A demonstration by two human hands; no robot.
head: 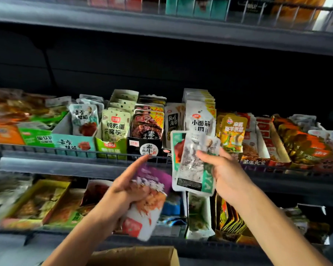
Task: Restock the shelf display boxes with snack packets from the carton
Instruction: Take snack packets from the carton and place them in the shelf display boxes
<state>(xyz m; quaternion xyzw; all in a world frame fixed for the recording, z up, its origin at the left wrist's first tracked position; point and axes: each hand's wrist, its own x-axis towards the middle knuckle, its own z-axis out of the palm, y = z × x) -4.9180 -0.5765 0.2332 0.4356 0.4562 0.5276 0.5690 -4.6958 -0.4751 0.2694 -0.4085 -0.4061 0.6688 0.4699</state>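
Packets in both hands, held before the middle shelf (69, 164). Right hand (229, 175) pinching a fanned pair of teal-and-white packets (192, 166), long axis near upright, thumb across the front. Matching teal display box (73, 143) up and well to the left, past the green box (112, 144) and black box (146, 146); likely destination, judging by the print. Left hand (123, 187) nearer that box, yet gripping purple-and-white packets (148, 198), forefinger extended toward the shelf rail. Standing packets in neighbouring boxes and the wire rail along the shelf front in the way of a direct reach. Carton (135, 256) low, at bottom edge.
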